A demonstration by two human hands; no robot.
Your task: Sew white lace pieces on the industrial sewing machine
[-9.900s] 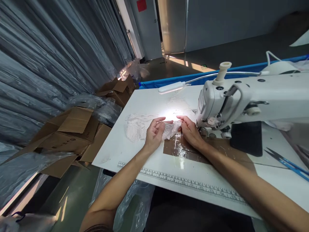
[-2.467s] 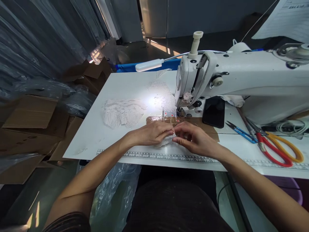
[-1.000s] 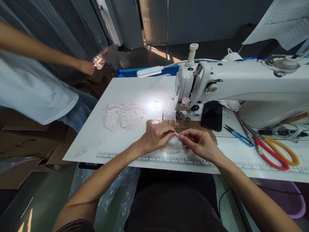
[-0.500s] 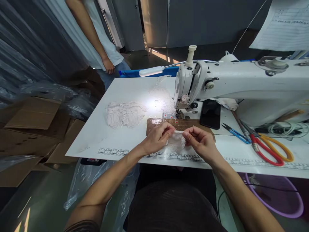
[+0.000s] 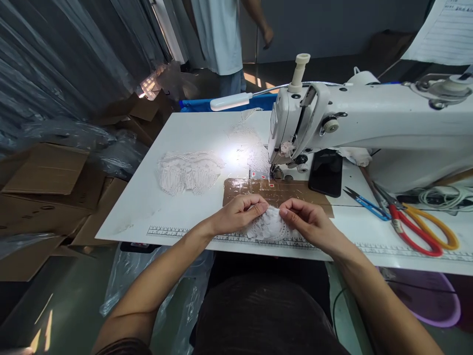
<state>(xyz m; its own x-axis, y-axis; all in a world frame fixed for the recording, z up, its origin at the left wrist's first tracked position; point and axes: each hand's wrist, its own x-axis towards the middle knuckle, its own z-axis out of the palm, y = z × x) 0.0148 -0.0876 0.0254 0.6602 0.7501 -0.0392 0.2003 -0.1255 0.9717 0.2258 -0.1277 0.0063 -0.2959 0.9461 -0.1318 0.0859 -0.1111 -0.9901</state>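
A small piece of white lace fabric [image 5: 269, 226] hangs between my two hands near the table's front edge. My left hand [image 5: 244, 212] pinches its upper left corner between thumb and fingers. At the upper right corner, my right hand [image 5: 308, 219] grips it the same way. Just beyond my hands lies a brown taped strip [image 5: 254, 190], in front of the white sewing machine [image 5: 295, 128]. A pile of white lace pieces [image 5: 188, 172] rests on the table to the left, and more lace [image 5: 254, 153] lies by the needle under a bright light.
Right of my hands are blue thread snips [image 5: 369, 204], red-and-orange scissors [image 5: 417, 227] and a black phone [image 5: 325, 173]. A printed ruler [image 5: 170, 231] runs along the table's front edge. Cardboard boxes [image 5: 44, 182] stand at left; a purple basin [image 5: 432, 301] sits below right. Another person [image 5: 218, 39] is behind the table.
The lace piece between my hands has spread out, showing more of its patterned face. The other person has moved from the left to behind the table. My view has shifted slightly.
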